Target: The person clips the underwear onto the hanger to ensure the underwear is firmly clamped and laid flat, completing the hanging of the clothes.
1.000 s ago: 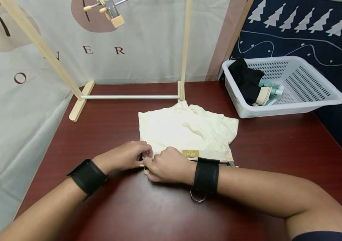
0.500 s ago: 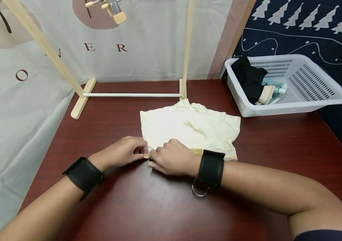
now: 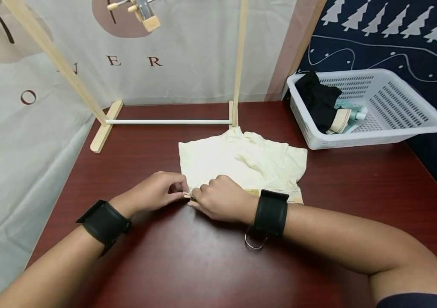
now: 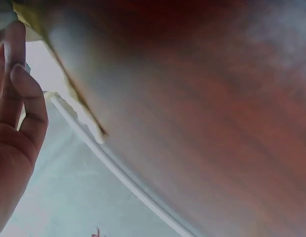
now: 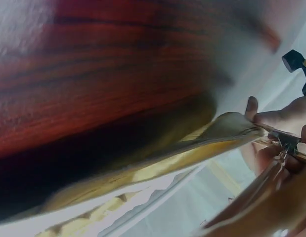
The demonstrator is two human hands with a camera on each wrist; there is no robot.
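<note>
My two hands meet at the near left corner of the cream shorts point(image 3: 241, 164), which lie flat on the worktop point(image 3: 203, 265) with the waistband edge toward me and the long axis running left to right. My right hand point(image 3: 220, 199) reaches across from the right, knuckles up, wrist low over the wood, its fingers curled and pinching a small clip point(image 3: 192, 197) against that corner of the cloth. My left hand point(image 3: 158, 192) comes in from the left, fingers curled too, fingertips pinching the same corner just beside the clip; from my right wrist I see the fabric edge point(image 5: 227, 131) lifted off the wood and a metal clip point(image 5: 286, 143) at my fingertips. So the corner lies straight between both grips, each equally near. Beyond the shorts stands the wooden rack point(image 3: 164, 122), its foot touching their far edge. The white basket point(image 3: 372, 128) sits well apart to the right, holding dark clothes point(image 3: 316, 102).
</note>
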